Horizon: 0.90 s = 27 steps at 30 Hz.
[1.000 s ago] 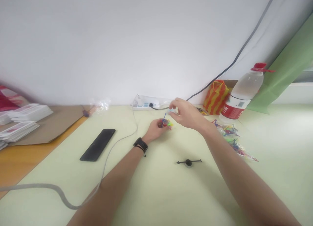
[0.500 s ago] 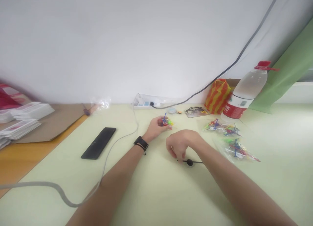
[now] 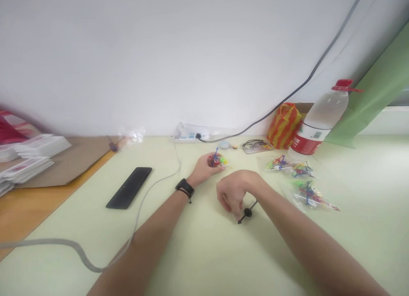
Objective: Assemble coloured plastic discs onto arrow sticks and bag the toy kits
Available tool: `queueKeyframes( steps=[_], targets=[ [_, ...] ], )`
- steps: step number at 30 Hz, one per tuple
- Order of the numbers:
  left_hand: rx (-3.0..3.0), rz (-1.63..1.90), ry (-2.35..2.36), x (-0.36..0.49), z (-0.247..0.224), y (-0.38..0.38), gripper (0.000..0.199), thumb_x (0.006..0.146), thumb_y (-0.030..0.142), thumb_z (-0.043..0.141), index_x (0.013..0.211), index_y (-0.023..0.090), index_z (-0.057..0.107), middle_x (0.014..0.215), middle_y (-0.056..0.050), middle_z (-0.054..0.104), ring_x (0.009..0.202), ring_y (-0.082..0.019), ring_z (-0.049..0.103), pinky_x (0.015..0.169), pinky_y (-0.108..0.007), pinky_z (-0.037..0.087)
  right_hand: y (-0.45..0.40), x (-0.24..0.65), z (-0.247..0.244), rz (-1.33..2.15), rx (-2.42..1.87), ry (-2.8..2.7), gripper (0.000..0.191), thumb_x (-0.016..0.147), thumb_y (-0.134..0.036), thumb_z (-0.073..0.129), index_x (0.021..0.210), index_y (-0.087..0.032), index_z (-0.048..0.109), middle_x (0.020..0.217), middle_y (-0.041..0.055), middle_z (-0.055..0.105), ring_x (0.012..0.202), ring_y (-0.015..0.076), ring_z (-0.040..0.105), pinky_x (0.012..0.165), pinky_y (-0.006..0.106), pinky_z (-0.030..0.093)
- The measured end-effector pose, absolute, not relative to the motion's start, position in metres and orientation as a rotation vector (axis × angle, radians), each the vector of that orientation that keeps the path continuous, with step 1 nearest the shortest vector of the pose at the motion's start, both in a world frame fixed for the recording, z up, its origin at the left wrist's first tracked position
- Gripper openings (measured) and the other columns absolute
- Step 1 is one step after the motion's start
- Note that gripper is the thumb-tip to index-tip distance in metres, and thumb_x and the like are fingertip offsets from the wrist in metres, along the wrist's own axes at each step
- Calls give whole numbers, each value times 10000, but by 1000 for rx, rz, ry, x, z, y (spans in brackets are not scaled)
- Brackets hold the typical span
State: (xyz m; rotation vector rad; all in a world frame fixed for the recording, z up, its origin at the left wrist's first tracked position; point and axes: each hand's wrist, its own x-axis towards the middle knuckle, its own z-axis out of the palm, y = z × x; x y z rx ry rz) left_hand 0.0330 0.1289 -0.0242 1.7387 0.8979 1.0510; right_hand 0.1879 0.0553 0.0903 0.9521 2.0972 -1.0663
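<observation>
Clamping colorful plastic bits [image 3: 217, 161] in the fingers of the left hand [image 3: 203, 169], probably to avoid scattering any. Curling the right hand [image 3: 232, 192] down by the black spinner [image 3: 248, 212], flat on the tabletop [image 3: 194, 253], maybe for easy turning. Can't tell if pinching, tbh.

No words or numbers can be made out; white lettering on the red band of the label [image 3: 308, 140] of the bottle [image 3: 327, 110] is too blurred to read; a barcode [image 3: 317, 134] shows above it.
</observation>
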Motion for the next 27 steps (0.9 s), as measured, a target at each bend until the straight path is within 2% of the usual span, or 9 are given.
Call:
queueKeyframes(
  steps=[8,14,17,20,23,27],
  targets=[
    [1731,1047,936,32,-28,132,608,694,361,920,1197,135,665,995,-90,739,847,-190,696,813,-327,569,60,211,105,-805,1349,2000,450,266,-329,972,584,-197,682,633,25,681,601,227,644,544,332,484],
    [1743,1034,942,32,-28,133,585,715,360,906,1203,145,666,1001,-94,743,857,-199,703,825,-337,569,68,216,99,-897,1270,1966,488,362,-461,957,656,-189,678,806,59,723,748,237,650,612,318,480],
    [1741,1041,927,33,-26,132,571,710,352,906,1190,146,673,991,-87,740,840,-187,693,802,-315,559,68,220,96,-942,1201,2027,525,413,-522,938,751,-195,705,896,51,722,790,222,639,629,293,458],
    [1735,1052,896,34,-24,130,562,709,346,902,1181,135,679,949,-76,732,809,-176,679,769,-298,547,63,223,93,-932,1125,2044,566,419,-515,938,840,-209,716,942,32,712,782,208,628,623,281,440],
    [1730,1049,886,34,-22,129,576,699,347,907,1181,132,676,934,-68,728,803,-174,675,766,-294,544,54,219,89,-874,1107,2034,474,463,-388,925,843,-204,710,904,19,710,748,198,623,611,276,429],
    [1731,1066,884,33,-21,128,567,693,364,906,1159,137,675,942,-64,733,810,-176,679,784,-297,549,48,217,88,-872,1093,2147,208,603,-268,820,759,-187,708,826,13,719,708,180,620,584,268,409]
  ],
)
